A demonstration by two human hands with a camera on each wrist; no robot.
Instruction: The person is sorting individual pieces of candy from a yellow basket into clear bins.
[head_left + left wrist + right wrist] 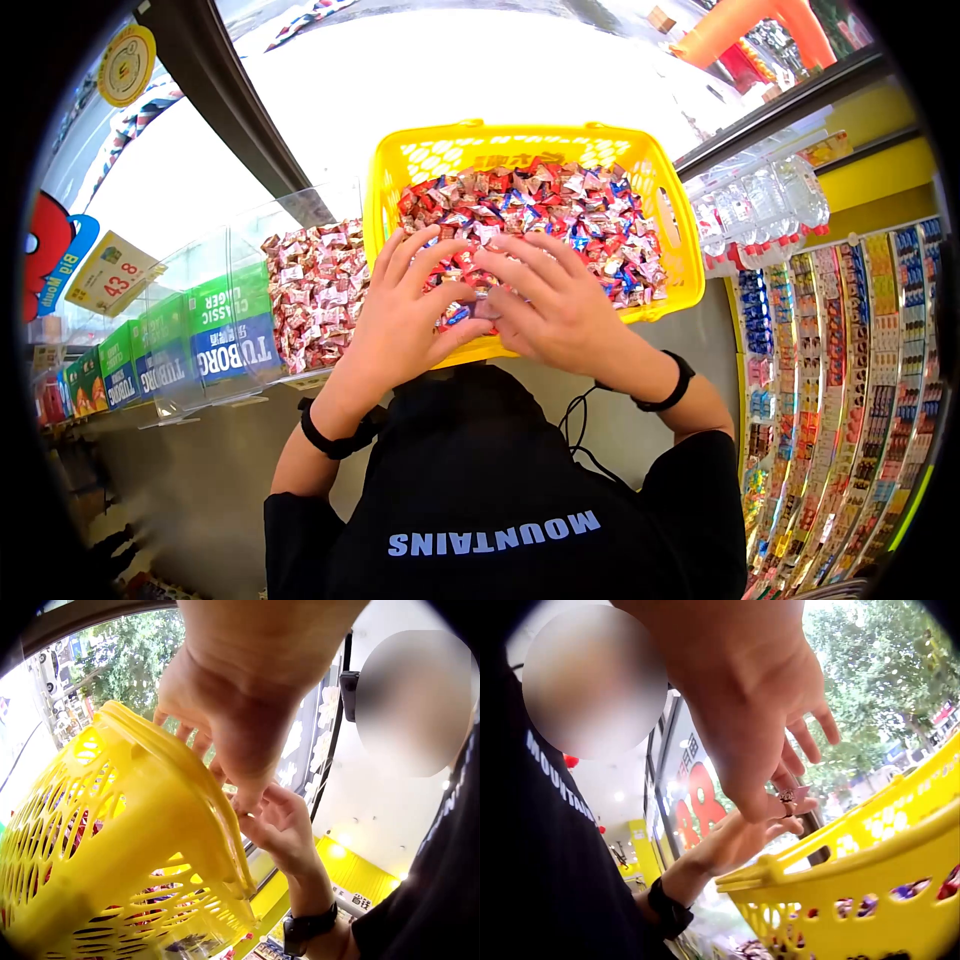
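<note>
A small wrapped candy (787, 796), pinkish with dark print, is between the fingertips of both hands. My left hand (405, 305) pinches it from one side with thumb and index finger. From the other side my right hand (550, 300) does the same, its remaining fingers spread. Both hands hover over the near rim of a yellow plastic basket (672, 222). Many wrapped candies (560, 205) in red, pink, brown and blue fill this basket. In the left wrist view, the hands meet just beyond the basket's edge, and the candy is mostly hidden there.
Left of the basket, a clear bin holds more pink wrapped candies (315, 290). Green and blue beer cartons (230, 325) line up further left, by a price card (112, 275). Packed snack shelves (850, 390) stand at right. Behind the basket is a bright window.
</note>
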